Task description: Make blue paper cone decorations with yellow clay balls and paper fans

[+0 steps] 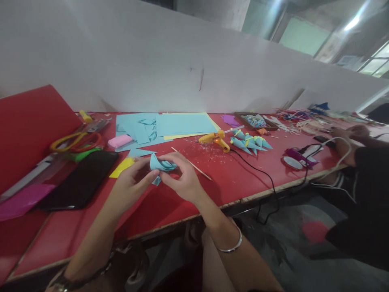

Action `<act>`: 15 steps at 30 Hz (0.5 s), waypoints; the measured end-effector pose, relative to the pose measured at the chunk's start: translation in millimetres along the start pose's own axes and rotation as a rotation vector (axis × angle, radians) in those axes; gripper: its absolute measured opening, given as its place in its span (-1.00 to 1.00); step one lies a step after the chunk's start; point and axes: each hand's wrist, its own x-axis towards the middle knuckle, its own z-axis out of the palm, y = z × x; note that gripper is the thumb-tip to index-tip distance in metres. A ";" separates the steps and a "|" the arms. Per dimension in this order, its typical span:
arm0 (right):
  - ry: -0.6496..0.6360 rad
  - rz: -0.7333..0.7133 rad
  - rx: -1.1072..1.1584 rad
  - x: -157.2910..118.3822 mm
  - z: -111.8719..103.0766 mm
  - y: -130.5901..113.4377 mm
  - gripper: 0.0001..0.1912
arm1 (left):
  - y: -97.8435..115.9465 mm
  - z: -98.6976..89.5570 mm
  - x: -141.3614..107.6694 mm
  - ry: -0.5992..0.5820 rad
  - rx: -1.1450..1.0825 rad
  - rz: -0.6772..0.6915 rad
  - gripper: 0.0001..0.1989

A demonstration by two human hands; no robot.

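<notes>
Between my two hands, above the red table, is a curled piece of light blue paper (162, 164), bent into a rolled shape. My left hand (133, 178) pinches its left side with thumb and fingers. From the right, my right hand (184, 176) grips the other side, its thumb close to the left thumb. The fingertips hide part of the paper. A thin wooden stick (194, 165) lies just beyond my right hand. Beside my left hand is a yellow paper piece (122, 167).
Blue sheets (185, 124) lie at the back. A yellow glue gun (215, 140), its light lit, rests near several blue paper cones (251, 142); its cord hangs off the front edge. Scissors (75, 142) and a black phone (82, 178) lie left. A co-worker's hand (343, 136) is far right.
</notes>
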 end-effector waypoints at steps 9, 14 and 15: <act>-0.049 -0.085 -0.129 -0.4 1.7 -2.2 -0.63 | 2.4 0.4 0.4 0.109 -0.098 -0.098 -0.67; -0.138 -0.085 -0.158 -2.4 -0.2 -2.8 -0.34 | -0.3 0.9 1.8 0.122 -0.153 -0.146 -0.62; -0.143 -0.084 -0.174 -2.3 -0.8 -2.8 -0.34 | -1.3 0.7 2.0 0.118 -0.144 -0.147 -0.61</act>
